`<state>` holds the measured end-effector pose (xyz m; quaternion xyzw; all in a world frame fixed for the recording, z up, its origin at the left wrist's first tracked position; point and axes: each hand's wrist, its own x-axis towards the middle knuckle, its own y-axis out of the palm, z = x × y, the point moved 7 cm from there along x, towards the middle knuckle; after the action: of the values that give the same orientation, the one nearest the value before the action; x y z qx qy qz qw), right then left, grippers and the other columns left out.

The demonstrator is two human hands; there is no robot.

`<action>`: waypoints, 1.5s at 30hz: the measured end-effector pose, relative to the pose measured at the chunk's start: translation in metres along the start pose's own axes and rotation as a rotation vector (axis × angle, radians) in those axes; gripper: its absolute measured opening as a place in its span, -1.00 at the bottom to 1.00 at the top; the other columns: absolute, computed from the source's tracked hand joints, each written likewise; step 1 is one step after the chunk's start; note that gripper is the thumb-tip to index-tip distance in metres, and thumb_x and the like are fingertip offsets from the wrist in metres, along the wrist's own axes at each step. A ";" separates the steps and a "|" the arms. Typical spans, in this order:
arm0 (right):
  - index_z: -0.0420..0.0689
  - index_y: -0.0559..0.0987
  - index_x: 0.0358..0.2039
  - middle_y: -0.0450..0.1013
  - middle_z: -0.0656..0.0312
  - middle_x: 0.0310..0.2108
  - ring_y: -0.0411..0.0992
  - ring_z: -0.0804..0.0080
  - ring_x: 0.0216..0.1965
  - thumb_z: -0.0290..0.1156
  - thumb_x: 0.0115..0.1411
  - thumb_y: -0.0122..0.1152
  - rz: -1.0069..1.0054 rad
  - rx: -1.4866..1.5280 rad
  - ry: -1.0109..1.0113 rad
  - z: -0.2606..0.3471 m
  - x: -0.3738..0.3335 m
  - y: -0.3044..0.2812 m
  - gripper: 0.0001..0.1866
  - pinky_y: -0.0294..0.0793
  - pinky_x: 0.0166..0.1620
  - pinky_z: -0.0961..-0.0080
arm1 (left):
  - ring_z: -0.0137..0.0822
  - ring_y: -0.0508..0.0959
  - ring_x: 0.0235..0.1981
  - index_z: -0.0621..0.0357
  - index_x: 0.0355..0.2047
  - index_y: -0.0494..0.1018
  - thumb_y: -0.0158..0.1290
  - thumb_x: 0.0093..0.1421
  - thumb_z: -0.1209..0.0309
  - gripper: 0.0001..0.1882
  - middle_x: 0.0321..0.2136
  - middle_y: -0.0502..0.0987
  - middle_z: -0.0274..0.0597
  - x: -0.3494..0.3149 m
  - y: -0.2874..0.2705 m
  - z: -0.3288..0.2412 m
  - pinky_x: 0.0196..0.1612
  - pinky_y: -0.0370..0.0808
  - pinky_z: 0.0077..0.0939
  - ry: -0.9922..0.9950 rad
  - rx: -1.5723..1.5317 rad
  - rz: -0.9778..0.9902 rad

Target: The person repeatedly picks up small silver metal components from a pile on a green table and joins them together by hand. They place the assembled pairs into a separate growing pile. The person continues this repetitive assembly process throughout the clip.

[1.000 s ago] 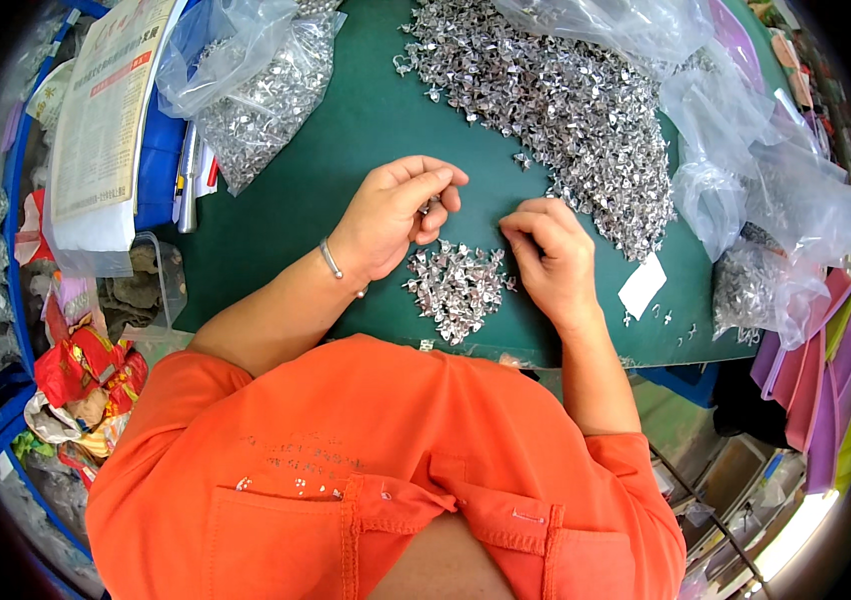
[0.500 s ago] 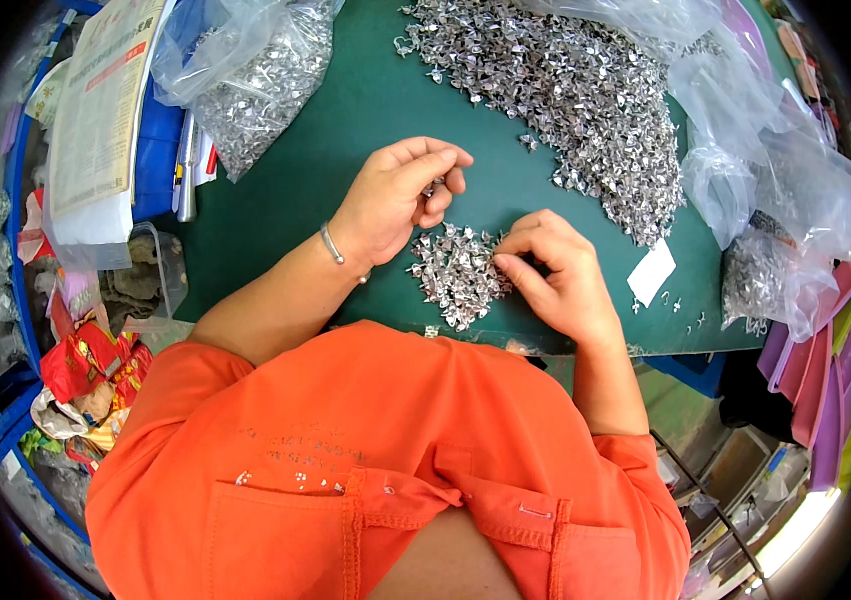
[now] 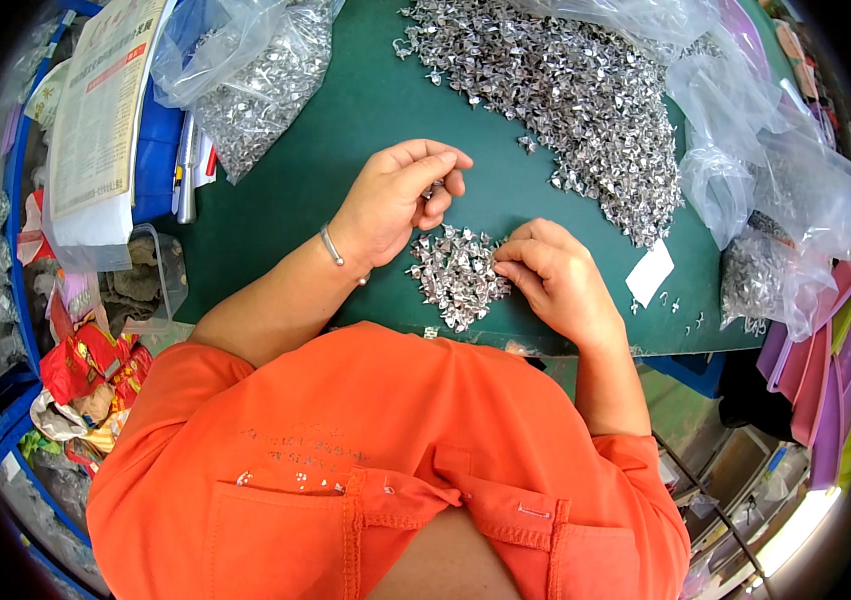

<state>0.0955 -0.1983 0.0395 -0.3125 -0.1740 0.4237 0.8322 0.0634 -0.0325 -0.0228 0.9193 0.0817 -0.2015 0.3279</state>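
Observation:
On the green tabletop [image 3: 346, 130] a small pile of silvery metal pieces [image 3: 458, 278] lies close to the front edge. My left hand [image 3: 393, 200] is curled above its upper left side, with some small metal pieces [image 3: 433, 188] showing between the bent fingers. At the pile's right side is my right hand [image 3: 558, 272], thumb and forefinger pinched together at the outermost pieces. Whatever sits in that pinch is too small to make out. Far off to the right spreads a much larger heap of similar metal pieces [image 3: 586, 110].
A clear bag of metal pieces [image 3: 266, 90] lies at the far left, beside a blue bin [image 3: 154, 150] with a newspaper [image 3: 96, 110]. More plastic bags [image 3: 761, 270] crowd the right edge. A white paper card [image 3: 651, 273] and a few loose hooks [image 3: 666, 298] lie right of my right hand.
My right hand has shifted very slightly, its knuckles a little lower, still at the small pile's right side. The left hand stays practically in place.

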 end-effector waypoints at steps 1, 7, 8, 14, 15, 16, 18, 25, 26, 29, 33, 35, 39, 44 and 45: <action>-0.19 0.60 -0.38 0.47 0.15 -0.40 0.48 0.13 -0.30 -0.57 0.05 0.30 -0.005 -0.015 -0.027 0.002 0.000 -0.001 -0.91 0.48 -0.22 0.32 | -0.59 0.31 -0.62 0.26 -0.17 0.49 -0.05 0.37 0.37 -0.79 -0.43 0.49 -0.28 0.000 0.000 0.000 -0.59 0.24 -0.72 0.001 0.002 -0.003; -0.24 0.55 -0.39 0.54 0.11 -0.35 0.53 0.21 -0.32 -0.62 0.10 0.27 -0.249 0.101 0.099 -0.020 -0.006 -0.031 -0.93 0.52 -0.26 0.41 | -0.59 0.32 -0.61 0.26 -0.17 0.49 -0.05 0.37 0.37 -0.79 -0.43 0.49 -0.28 0.000 0.000 0.000 -0.59 0.23 -0.73 0.001 0.009 0.001; -0.23 0.56 -0.38 0.53 0.11 -0.35 0.53 0.19 -0.33 -0.62 0.09 0.28 -0.273 0.066 0.129 -0.022 -0.007 -0.034 -0.92 0.52 -0.27 0.40 | -0.59 0.32 -0.61 0.25 -0.17 0.49 -0.05 0.37 0.37 -0.79 -0.43 0.49 -0.28 0.000 0.000 0.000 -0.59 0.23 -0.73 -0.002 0.008 -0.002; -0.20 0.58 -0.36 0.49 0.16 -0.38 0.47 0.16 -0.34 -0.61 0.03 0.32 -0.251 -0.138 -0.057 -0.008 -0.006 -0.021 -0.86 0.49 -0.26 0.36 | -0.59 0.32 -0.62 0.25 -0.17 0.49 -0.06 0.37 0.37 -0.79 -0.43 0.49 -0.28 0.000 0.000 0.000 -0.59 0.22 -0.73 -0.007 0.000 0.000; -0.18 0.59 -0.35 0.47 0.19 -0.35 0.44 0.18 -0.31 -0.60 0.01 0.33 -0.261 -0.115 -0.048 -0.008 -0.006 -0.020 -0.84 0.47 -0.23 0.34 | -0.59 0.32 -0.62 0.24 -0.17 0.49 -0.06 0.37 0.37 -0.79 -0.43 0.49 -0.28 0.000 0.000 0.000 -0.59 0.22 -0.73 -0.003 0.002 0.006; -0.18 0.60 -0.35 0.47 0.19 -0.34 0.43 0.18 -0.30 -0.59 0.01 0.33 -0.227 -0.131 -0.059 -0.003 -0.004 -0.016 -0.84 0.46 -0.22 0.34 | -0.59 0.32 -0.62 0.24 -0.17 0.49 -0.06 0.37 0.37 -0.79 -0.43 0.49 -0.28 0.001 0.000 0.000 -0.59 0.22 -0.73 0.002 0.003 0.014; -0.18 0.60 -0.35 0.46 0.20 -0.33 0.42 0.18 -0.28 -0.59 0.00 0.34 -0.159 -0.162 -0.083 0.008 0.003 -0.009 -0.84 0.45 -0.20 0.34 | -0.59 0.32 -0.62 0.24 -0.17 0.49 -0.06 0.37 0.37 -0.80 -0.43 0.49 -0.28 -0.001 -0.001 0.001 -0.59 0.22 -0.73 -0.006 0.008 -0.016; -0.13 0.62 -0.38 0.44 0.27 -0.31 0.39 0.23 -0.24 -0.51 -0.01 0.35 -0.118 -0.184 -0.078 0.000 0.002 -0.009 -0.86 0.37 -0.18 0.32 | -0.60 0.32 -0.62 0.23 -0.17 0.49 -0.06 0.38 0.37 -0.80 -0.43 0.50 -0.29 -0.001 0.002 0.000 -0.59 0.23 -0.73 -0.012 0.014 0.001; -0.12 0.63 -0.39 0.44 0.28 -0.32 0.39 0.24 -0.23 -0.50 -0.01 0.35 -0.100 -0.211 -0.096 0.005 0.004 -0.007 -0.87 0.35 -0.17 0.32 | -0.60 0.32 -0.62 0.23 -0.17 0.49 -0.06 0.38 0.37 -0.80 -0.43 0.49 -0.29 -0.001 0.002 0.000 -0.59 0.23 -0.73 -0.010 0.011 0.000; -0.12 0.61 -0.43 0.46 0.29 -0.32 0.40 0.25 -0.23 -0.48 -0.01 0.36 -0.086 -0.241 -0.097 0.011 0.007 -0.003 -0.89 0.33 -0.16 0.32 | -0.60 0.32 -0.62 0.24 -0.16 0.49 -0.05 0.37 0.37 -0.80 -0.43 0.50 -0.29 -0.001 -0.001 0.001 -0.59 0.24 -0.73 -0.001 0.015 -0.002; -0.13 0.58 -0.40 0.52 0.25 -0.34 0.47 0.21 -0.29 -0.52 0.01 0.34 -0.287 -0.132 -0.101 0.004 0.004 -0.012 -0.88 0.40 -0.19 0.33 | -0.60 0.36 -0.60 0.25 -0.13 0.48 -0.04 0.37 0.38 -0.79 -0.42 0.52 -0.28 -0.001 0.005 0.002 -0.58 0.28 -0.75 0.027 0.146 0.043; -0.16 0.57 -0.37 0.54 0.18 -0.36 0.50 0.20 -0.33 -0.59 -0.03 0.35 -0.439 -0.049 -0.136 0.007 0.005 -0.021 -0.82 0.46 -0.24 0.38 | -0.58 0.42 -0.57 0.27 -0.12 0.49 -0.01 0.36 0.39 -0.79 -0.42 0.54 -0.26 -0.005 0.015 0.003 -0.57 0.34 -0.75 0.013 0.199 0.091; -0.18 0.58 -0.32 0.52 0.17 -0.30 0.47 0.23 -0.32 -0.63 -0.06 0.38 -0.494 -0.050 -0.354 0.031 0.015 -0.018 -0.75 0.46 -0.28 0.38 | -0.53 0.55 -0.51 0.30 -0.20 0.49 0.08 0.32 0.40 -0.82 -0.42 0.57 -0.23 -0.012 0.028 0.013 -0.50 0.50 -0.70 -0.134 -0.056 0.307; -0.18 0.58 -0.27 0.50 0.13 -0.25 0.48 0.19 -0.31 -0.63 0.03 0.33 -0.418 0.055 -0.236 0.023 0.015 -0.013 -0.78 0.48 -0.26 0.35 | -0.48 0.58 -0.44 0.31 -0.18 0.49 0.09 0.28 0.52 -0.86 -0.38 0.58 -0.18 -0.006 0.016 0.011 -0.44 0.51 -0.71 -0.051 0.042 0.248; -0.18 0.58 -0.25 0.50 0.11 -0.25 0.48 0.18 -0.31 -0.63 0.06 0.31 -0.395 0.097 -0.196 0.023 0.014 -0.013 -0.79 0.49 -0.25 0.34 | -0.47 0.59 -0.42 0.32 -0.18 0.49 0.10 0.26 0.54 -0.86 -0.37 0.58 -0.18 -0.007 0.016 0.008 -0.41 0.53 -0.71 -0.036 0.078 0.223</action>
<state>0.0992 -0.1842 0.0655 -0.1894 -0.2911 0.2886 0.8923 0.0593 -0.0501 -0.0169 0.9310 -0.0348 -0.1832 0.3138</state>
